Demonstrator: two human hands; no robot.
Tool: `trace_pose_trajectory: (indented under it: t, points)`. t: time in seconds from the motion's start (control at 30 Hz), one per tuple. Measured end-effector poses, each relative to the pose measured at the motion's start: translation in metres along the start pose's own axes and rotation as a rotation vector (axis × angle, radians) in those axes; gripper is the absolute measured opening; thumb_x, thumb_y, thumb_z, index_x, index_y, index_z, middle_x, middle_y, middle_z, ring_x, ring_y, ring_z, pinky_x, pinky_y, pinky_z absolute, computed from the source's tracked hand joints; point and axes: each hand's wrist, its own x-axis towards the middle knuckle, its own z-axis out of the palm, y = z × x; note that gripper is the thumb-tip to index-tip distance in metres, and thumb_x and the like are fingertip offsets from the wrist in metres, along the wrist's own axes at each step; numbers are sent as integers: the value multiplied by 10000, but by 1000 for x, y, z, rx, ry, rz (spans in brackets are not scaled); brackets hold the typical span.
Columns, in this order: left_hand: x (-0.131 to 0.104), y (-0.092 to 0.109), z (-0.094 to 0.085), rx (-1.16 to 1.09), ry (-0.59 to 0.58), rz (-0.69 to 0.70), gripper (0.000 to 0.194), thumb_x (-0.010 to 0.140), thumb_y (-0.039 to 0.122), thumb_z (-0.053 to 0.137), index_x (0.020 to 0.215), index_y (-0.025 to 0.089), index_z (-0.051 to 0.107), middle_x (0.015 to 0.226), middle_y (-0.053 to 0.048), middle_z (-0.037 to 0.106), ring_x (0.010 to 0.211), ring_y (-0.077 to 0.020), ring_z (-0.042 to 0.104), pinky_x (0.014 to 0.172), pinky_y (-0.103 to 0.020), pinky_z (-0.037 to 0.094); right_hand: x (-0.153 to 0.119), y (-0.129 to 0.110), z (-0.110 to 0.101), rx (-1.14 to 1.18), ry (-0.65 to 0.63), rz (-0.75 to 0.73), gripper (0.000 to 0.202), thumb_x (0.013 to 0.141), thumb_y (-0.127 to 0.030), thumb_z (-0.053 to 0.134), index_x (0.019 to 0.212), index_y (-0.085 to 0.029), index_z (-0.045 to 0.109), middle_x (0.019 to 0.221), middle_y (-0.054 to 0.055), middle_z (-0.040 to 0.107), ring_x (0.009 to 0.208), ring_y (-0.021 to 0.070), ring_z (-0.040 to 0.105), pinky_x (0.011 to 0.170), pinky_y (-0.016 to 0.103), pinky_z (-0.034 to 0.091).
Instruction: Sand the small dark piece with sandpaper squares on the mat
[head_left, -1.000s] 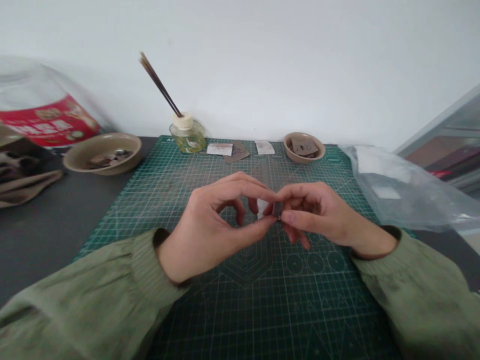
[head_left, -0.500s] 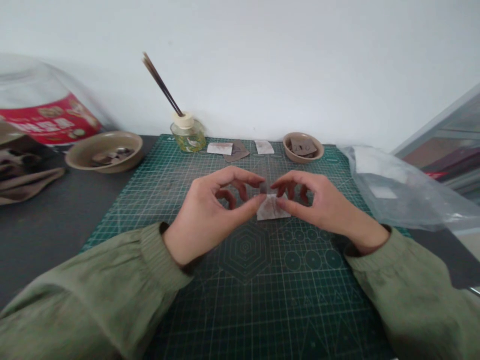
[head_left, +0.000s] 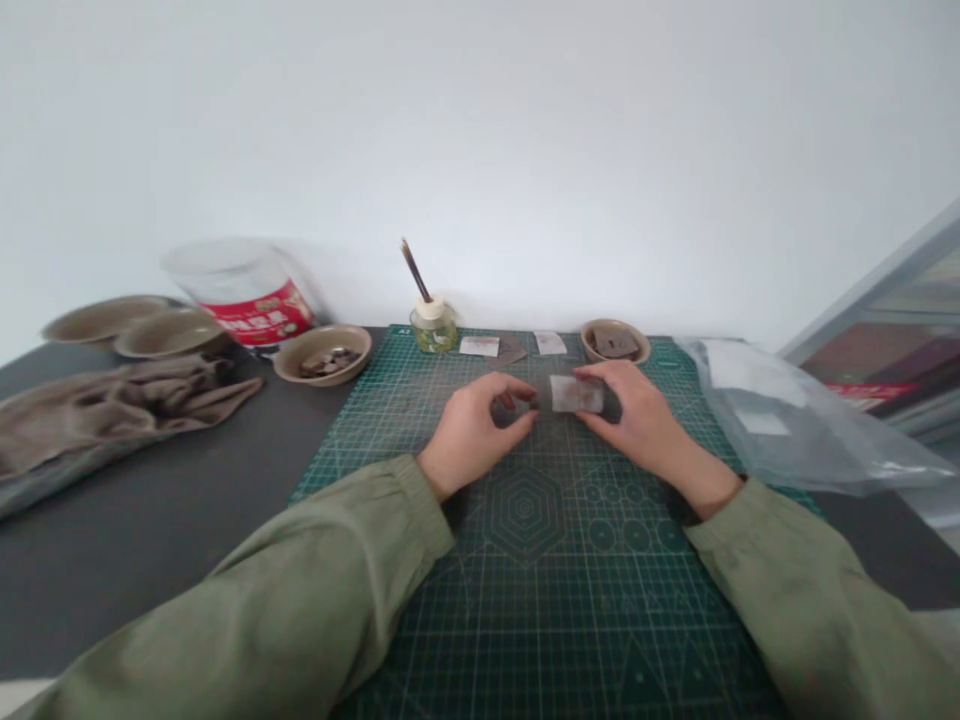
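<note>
Your left hand point(head_left: 474, 430) is over the mat with thumb and forefinger curled close together; a small dark spot shows at their tips, but it is too blurred to tell whether you grip something there. Your right hand point(head_left: 641, 412) pinches a white paper piece point(head_left: 576, 394) between thumb and fingers, just above the green cutting mat point(head_left: 600, 620) and in front of the right bowl.

That right bowl point(head_left: 588, 346), small and tan, sits at the mat's far edge and has flat brown pieces in it, the top one dark-marked. Beside the mat on your left, the tan bowl point(head_left: 322, 378) has a scatter of small brown and shiny bits in it. Farther left you have two more bowls point(head_left: 169, 335) close together, next to a clear jar point(head_left: 259, 315) with a red label; its contents can't be made out. The glass bottle point(head_left: 435, 336) has dark sticks standing in its neck. On your right, a clear plastic bag point(head_left: 825, 435) lies partly over the mat with white pieces visible in it. Two white slips point(head_left: 550, 343) and a brown piece point(head_left: 511, 350) lie between the bottle and right bowl.
</note>
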Motion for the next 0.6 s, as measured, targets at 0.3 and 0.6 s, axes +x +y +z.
trace_pose_trajectory:
  t: [0.3,0.6]
  points:
    - [0,-12,7,158,-150,76,298,1082,382,769,1294,173,753,1300,-110,771,1139,-265,761,1022,-496,658,10,-25,3,35,26,-101,260,1070,-205,615,1299,-242,733,1282,141,808,1233,336,759,1139,565,585]
    - [2,-13,9,272,-225,119,388,1098,401,747,1420,189,707,1447,-139,713,1233,-296,738,1045,-523,658,108,-56,5,39,-47,15,272,1069,-240,649,1307,-168,761,1092,104,849,824,222,746,858,378,593]
